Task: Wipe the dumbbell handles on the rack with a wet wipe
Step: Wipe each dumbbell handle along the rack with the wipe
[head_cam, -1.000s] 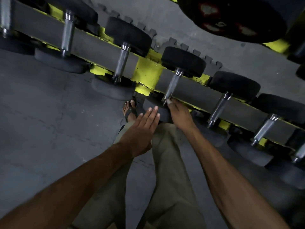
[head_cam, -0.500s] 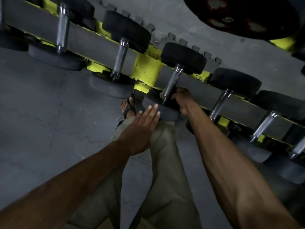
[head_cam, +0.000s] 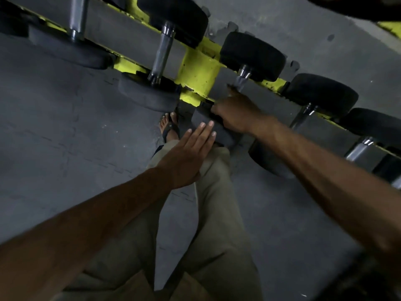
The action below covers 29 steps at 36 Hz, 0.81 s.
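Right now I judge I am midway through wiping one dumbbell handle, with the yellow rack post (head_cam: 198, 68) as my marker. Left of that post two dumbbells sit across the grey rail (head_cam: 121, 29), their chrome handles (head_cam: 161, 49) bare, and nothing shows whether they have been wiped. My left hand (head_cam: 186, 157) hovers below the post, flat, fingers straight and together, holding nothing; its fingertips (head_cam: 202, 125) lie over the near rubber head (head_cam: 211, 129) of the dumbbell I am working on, though I cannot tell if they press it or merely float above it. Just right of the post my right hand (head_cam: 235, 114) is curled round the lower part of that dumbbell's handle (head_cam: 242, 78), which runs up to the far black head (head_cam: 252, 56); only the top stretch of chrome shows above my knuckles. The wet wipe is hidden, presumably inside my fist, so I cannot confirm it. Next, I think, calls for sliding the grip along the bar to its upper collar, then moving on. Further right of the post more dumbbells (head_cam: 321, 92) wait on the rail.
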Each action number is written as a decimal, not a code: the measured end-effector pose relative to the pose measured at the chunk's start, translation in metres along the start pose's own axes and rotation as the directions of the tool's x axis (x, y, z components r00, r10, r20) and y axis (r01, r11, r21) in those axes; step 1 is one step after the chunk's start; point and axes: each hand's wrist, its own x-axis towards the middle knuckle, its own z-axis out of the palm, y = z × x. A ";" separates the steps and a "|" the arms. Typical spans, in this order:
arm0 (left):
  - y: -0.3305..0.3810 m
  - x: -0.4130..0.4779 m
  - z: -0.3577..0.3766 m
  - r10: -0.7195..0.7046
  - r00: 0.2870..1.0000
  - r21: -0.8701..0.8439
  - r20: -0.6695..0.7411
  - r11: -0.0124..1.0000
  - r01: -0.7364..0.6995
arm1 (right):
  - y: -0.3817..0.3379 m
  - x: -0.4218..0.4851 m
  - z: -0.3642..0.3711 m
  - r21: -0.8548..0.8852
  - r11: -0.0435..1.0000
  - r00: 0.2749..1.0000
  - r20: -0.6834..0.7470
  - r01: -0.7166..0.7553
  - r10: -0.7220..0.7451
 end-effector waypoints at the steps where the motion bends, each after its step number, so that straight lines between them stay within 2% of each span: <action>1: -0.001 0.000 0.001 -0.002 1.000 0.006 -0.008 1.000 0.002 | 0.003 0.009 -0.011 -0.094 0.993 0.996 0.063 0.069 -0.063; 3: -0.002 -0.001 0.000 0.004 1.000 -0.001 -0.017 1.000 -0.004 | 0.007 0.030 -0.025 -0.209 0.974 0.955 0.296 0.086 -0.021; 4: -0.002 -0.001 -0.001 0.011 1.000 -0.002 -0.023 1.000 -0.011 | 0.002 0.039 -0.022 -0.275 0.958 0.910 0.412 0.078 0.044; 5: -0.003 -0.001 -0.002 0.014 1.000 -0.001 -0.023 1.000 -0.014 | -0.007 0.055 -0.009 -0.384 0.923 0.872 0.458 0.019 0.172; 6: -0.003 -0.002 -0.003 0.014 1.000 0.002 -0.021 1.000 -0.014 | -0.012 0.061 0.000 -0.400 0.912 0.832 0.471 -0.095 0.293; 7: -0.004 -0.002 -0.004 0.015 1.000 0.014 -0.021 1.000 -0.014 | -0.021 0.059 0.033 -0.266 0.949 0.792 0.537 -0.167 0.290; 8: -0.004 -0.002 -0.005 0.017 1.000 0.026 -0.020 1.000 -0.016 | -0.033 0.061 0.062 -0.179 0.959 0.839 0.467 -0.220 0.279; 9: -0.004 -0.002 -0.006 0.018 1.000 0.034 -0.022 0.999 -0.017 | -0.035 0.065 0.067 -0.109 0.978 0.863 0.459 -0.180 0.210; 10: -0.005 -0.002 -0.007 0.019 1.000 0.038 -0.022 0.999 -0.018 | -0.021 0.057 0.050 -0.032 0.999 0.818 0.574 -0.020 0.034; 11: -0.005 -0.003 -0.008 0.016 1.000 0.036 -0.017 0.999 -0.015 | -0.014 0.041 0.035 -0.030 0.998 0.859 0.511 0.049 -0.027; 12: -0.005 -0.003 -0.008 0.016 1.000 0.035 -0.016 0.999 -0.015 | -0.018 0.038 0.009 0.200 0.971 0.869 0.494 -0.131 0.016; 13: -0.006 -0.003 -0.007 0.014 1.000 0.039 -0.011 0.999 -0.013 | -0.004 0.037 -0.030 0.127 0.978 0.886 0.454 -0.166 0.091; 14: -0.004 -0.003 -0.007 0.010 1.000 0.039 -0.012 0.999 -0.009 | 0.000 0.024 -0.036 -0.018 0.997 0.914 0.400 -0.072 0.073; 16: -0.001 -0.003 -0.006 -0.005 1.000 0.043 -0.009 0.999 0.005 | -0.001 0.013 -0.042 -0.136 0.985 0.976 0.202 0.106 -0.077; 19: 0.003 -0.003 -0.008 -0.020 1.000 0.040 -0.003 0.999 0.020 | -0.008 -0.006 -0.018 -0.269 0.954 0.990 0.064 0.135 -0.122; 22: 0.002 -0.003 -0.010 -0.005 1.000 0.030 0.012 1.000 0.004 | 0.016 -0.010 -0.005 -0.342 0.926 0.982 -0.042 0.158 -0.183; 25: -0.001 -0.002 -0.011 0.004 1.000 0.027 0.019 1.000 -0.004 | 0.052 -0.013 0.005 -0.532 0.846 0.967 -0.197 0.031 -0.159; 29: -0.004 -0.002 -0.010 0.021 0.999 0.007 0.026 1.000 -0.021 | 0.042 -0.022 0.024 -0.483 0.873 0.960 -0.269 -0.062 -0.081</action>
